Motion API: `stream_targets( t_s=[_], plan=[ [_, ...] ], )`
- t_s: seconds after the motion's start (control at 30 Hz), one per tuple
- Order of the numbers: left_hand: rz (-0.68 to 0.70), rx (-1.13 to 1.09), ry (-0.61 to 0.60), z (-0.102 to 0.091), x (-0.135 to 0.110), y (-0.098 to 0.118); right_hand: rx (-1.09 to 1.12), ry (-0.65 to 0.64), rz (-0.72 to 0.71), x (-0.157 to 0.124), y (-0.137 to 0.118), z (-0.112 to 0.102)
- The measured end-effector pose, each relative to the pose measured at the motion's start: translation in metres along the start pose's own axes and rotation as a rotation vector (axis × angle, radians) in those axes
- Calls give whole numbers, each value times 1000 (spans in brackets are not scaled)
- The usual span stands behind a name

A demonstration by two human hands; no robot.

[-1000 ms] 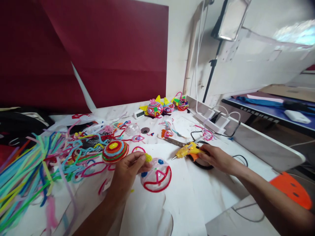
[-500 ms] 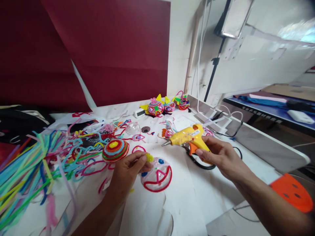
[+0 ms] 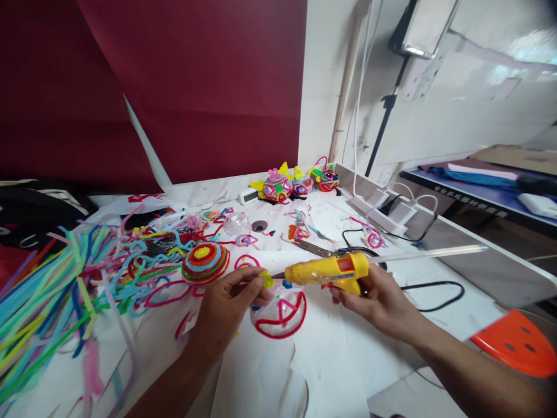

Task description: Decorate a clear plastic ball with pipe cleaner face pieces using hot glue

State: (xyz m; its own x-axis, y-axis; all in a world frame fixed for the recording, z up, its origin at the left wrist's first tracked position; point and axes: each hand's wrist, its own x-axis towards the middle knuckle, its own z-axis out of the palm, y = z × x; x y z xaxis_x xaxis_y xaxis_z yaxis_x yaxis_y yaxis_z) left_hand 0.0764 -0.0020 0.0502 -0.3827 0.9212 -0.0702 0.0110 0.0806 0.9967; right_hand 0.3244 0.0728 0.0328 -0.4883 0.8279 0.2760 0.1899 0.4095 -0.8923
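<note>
Pinching: L hand (image 3: 226,310), thumb + forefinger closed on yellow fuzzy bit (image 3: 266,281), held just over clear dome (image 3: 281,316) w/ red pipe-cleaner outline. Dome sits on white table (image 3: 331,360), at 3 o'clock of L hand. R hand (image 3: 376,299) wrapped tight round yellow glue gun (image 3: 326,270). Nozzle points to 9 o'clock, tip just beside the fuzzy bit; contact can't tell. Striped dome (image 3: 204,262) near, at 11 o'clock of L hand. Pipe-cleaner pile (image 3: 65,290) out at 9. Scissors (image 3: 310,249) just behind gun, 12. Decorated balls (image 3: 278,187) far back at 12, by wall. Power strip (image 3: 383,212) at 2.
</note>
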Motion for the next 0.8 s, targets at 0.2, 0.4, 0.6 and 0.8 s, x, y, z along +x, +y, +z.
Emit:
stream_targets(
  t_s=[0.2, 0.4, 0.6, 0.8],
  plan=[
    [33, 15, -27, -1, 1, -3, -66, -6, 0, -2, 6, 3],
    [53, 3, -42, -1, -2, -2, -153, -49, -112, -2, 4, 3],
    [72, -12, -58, -1, -2, -5, -101, -82, -33, -5, 2, 4],
    [73, -17, -65, 0, -2, -5, -116, -73, -65, -5, 1, 6]
  ],
)
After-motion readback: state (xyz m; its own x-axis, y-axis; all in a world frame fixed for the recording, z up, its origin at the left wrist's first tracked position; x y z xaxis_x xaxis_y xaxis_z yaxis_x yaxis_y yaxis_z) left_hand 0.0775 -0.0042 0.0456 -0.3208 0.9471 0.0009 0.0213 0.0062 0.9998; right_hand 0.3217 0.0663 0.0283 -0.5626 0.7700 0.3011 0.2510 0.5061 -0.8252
